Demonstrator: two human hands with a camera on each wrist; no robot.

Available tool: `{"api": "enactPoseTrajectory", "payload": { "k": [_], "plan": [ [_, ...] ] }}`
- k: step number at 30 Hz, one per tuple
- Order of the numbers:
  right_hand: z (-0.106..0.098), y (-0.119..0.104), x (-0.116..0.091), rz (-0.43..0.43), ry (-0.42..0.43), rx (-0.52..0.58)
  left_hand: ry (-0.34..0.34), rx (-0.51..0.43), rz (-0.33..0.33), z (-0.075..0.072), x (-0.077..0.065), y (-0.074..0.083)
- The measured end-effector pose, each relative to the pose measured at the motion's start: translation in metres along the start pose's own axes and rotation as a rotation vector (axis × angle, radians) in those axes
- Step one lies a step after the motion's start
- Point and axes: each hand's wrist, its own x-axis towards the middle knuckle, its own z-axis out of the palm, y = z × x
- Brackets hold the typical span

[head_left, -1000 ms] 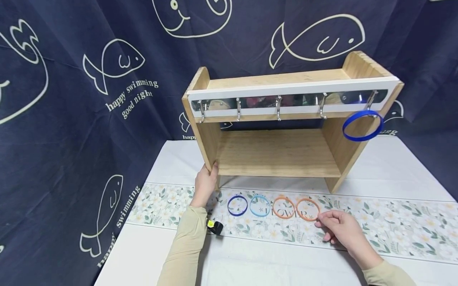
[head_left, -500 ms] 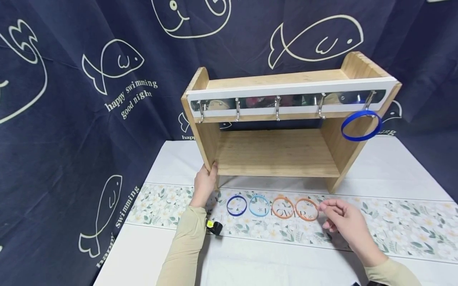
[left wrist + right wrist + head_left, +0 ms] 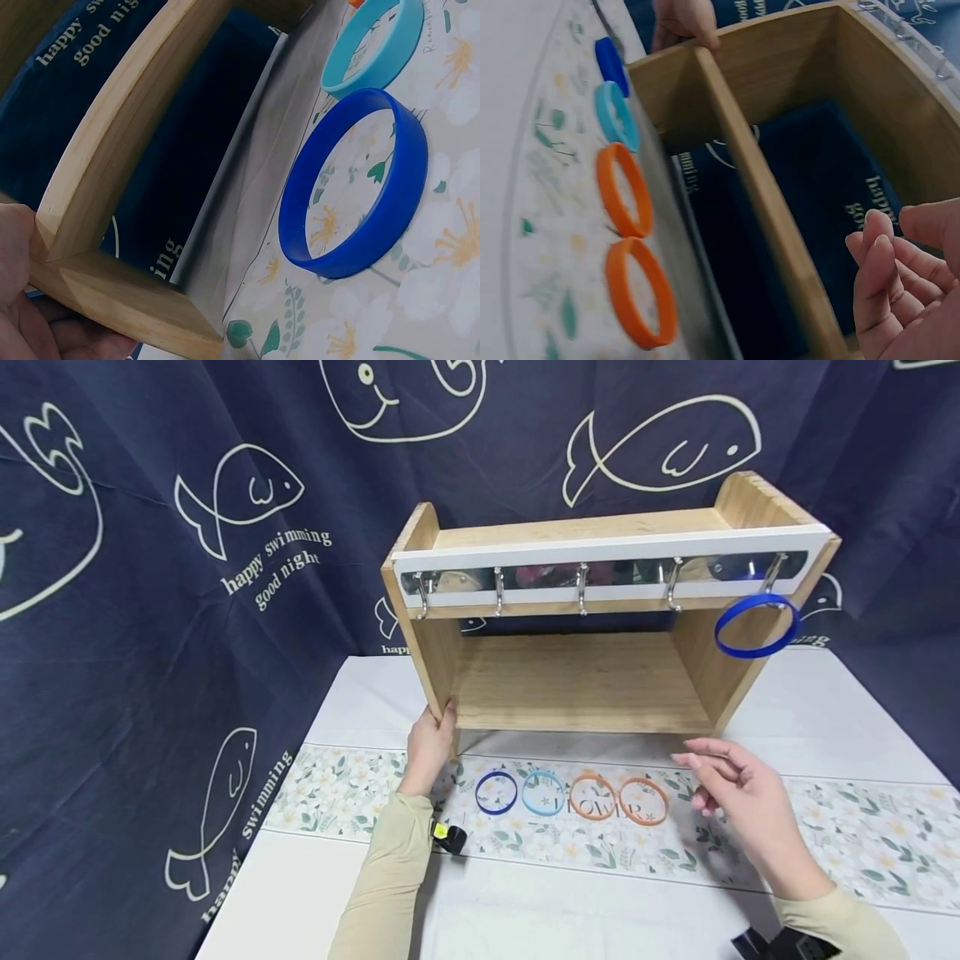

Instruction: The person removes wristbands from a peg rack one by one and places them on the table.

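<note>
My left hand [image 3: 430, 749] grips the lower left side panel of a small wooden shelf [image 3: 577, 683]; its thumb lies on the wood in the left wrist view. My right hand [image 3: 750, 802] hovers near the shelf's lower right corner, fingers loosely bent, holding nothing. Four rubber wristbands lie in a row before the shelf: dark blue [image 3: 411, 165], light blue [image 3: 409, 45], orange [image 3: 609, 187] and another orange [image 3: 619, 289]. A blue wristband [image 3: 750, 652] hangs from the rightmost metal hook [image 3: 772, 572] on the shelf's front rail.
Several other hooks, such as the middle hook [image 3: 582, 587], line the white front rail [image 3: 540, 545] with nothing on them. Beneath the wristbands runs a floral strip [image 3: 825, 835] on the white tabletop [image 3: 525, 902]. A dark blue curtain [image 3: 300, 677] with fish drawings hangs behind.
My right hand has moved away from the rightmost orange wristband, up and to the right, leaving it on the table. The left hand has kept its place on the shelf.
</note>
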Motion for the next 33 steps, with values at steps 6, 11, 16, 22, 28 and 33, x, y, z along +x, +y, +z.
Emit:
{"api": "enactPoseTrajectory", "payload": {
  "k": [6,11,16,22,28,33],
  "plan": [
    [-0.003,-0.015,0.009,-0.050,-0.006,0.045,0.009,0.004,0.002,0.000,0.000,0.000],
    [-0.004,-0.026,0.018,-0.071,-0.003,0.052,0.016,0.011,0.005,0.000,0.000,-0.001],
    [-0.004,-0.035,0.025,-0.077,-0.007,0.074,0.016,0.012,0.005,-0.001,0.000,-0.001],
    [-0.002,-0.044,0.034,-0.123,-0.005,0.157,0.021,0.005,0.006,-0.001,0.000,0.001],
    [-0.004,-0.046,0.038,-0.158,-0.009,0.233,0.010,0.003,0.009,0.000,0.001,-0.001],
    [-0.004,-0.049,0.042,-0.171,-0.005,0.265,0.008,-0.009,0.003,0.000,-0.001,0.001]
  ]
}}
